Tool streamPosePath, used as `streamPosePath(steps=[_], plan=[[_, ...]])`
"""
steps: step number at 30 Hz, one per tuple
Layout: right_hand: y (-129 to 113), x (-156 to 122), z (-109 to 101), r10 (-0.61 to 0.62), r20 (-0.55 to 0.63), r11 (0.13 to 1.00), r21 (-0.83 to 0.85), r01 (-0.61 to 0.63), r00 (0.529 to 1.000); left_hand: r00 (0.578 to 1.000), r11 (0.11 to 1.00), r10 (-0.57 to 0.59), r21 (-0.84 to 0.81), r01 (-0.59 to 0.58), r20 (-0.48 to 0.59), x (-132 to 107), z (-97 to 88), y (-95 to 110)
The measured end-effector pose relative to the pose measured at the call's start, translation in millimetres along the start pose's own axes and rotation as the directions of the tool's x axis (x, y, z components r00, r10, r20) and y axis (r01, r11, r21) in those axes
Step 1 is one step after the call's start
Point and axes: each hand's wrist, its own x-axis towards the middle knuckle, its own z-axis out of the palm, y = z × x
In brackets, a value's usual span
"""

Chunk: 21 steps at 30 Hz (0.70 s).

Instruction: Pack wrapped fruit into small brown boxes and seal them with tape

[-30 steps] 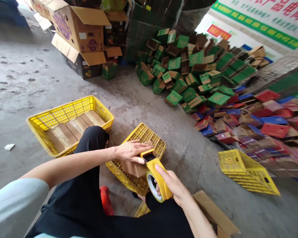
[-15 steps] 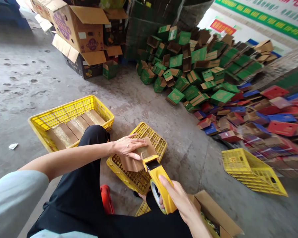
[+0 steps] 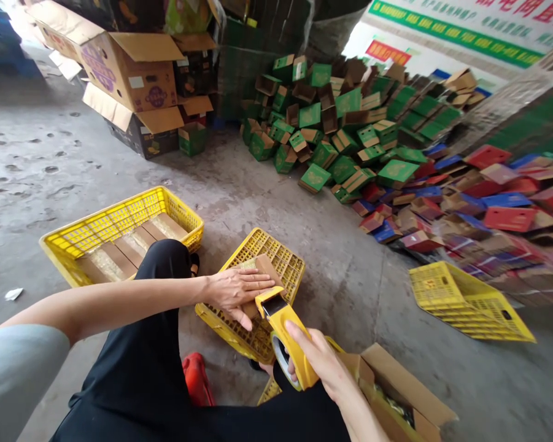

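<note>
My left hand (image 3: 237,290) lies flat with fingers spread on a small brown cardboard box (image 3: 263,267). The box rests on an upturned yellow crate (image 3: 276,258) between my knees. My right hand (image 3: 320,359) grips a yellow tape dispenser (image 3: 285,337), whose head touches the near edge of the box beside my left fingers.
A yellow crate (image 3: 69,240) at my left holds several taped brown boxes. Another yellow crate (image 3: 464,294) lies tilted on the floor at right. An open cardboard box (image 3: 400,393) sits by my right knee. Piles of green (image 3: 340,123), red and blue cartons (image 3: 488,209) lie beyond.
The tape dispenser has been drawn back toward me across the box and sits at its near edge. My left hand has shifted slightly to press the box flat.
</note>
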Motion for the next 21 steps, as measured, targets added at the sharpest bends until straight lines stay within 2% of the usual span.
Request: streamPosePath(steps=[6,13,21], plan=[[6,-4,-5,-0.027,0.053,0.999,0.041,0.025,0.998,0.999,0.999,-0.004,-0.047,0.006,0.038,0,-3.3,-6],[27,-21,-16,0.039,0.046,0.998,0.056,-0.041,0.998,0.995,0.997,-0.041,-0.054,0.046,0.094,3,-9.8,-9],[56,-6,-7,-0.005,0.069,0.994,0.11,-0.003,0.998,0.99,0.999,-0.03,-0.012,0.032,0.137,4,-10.5,0]])
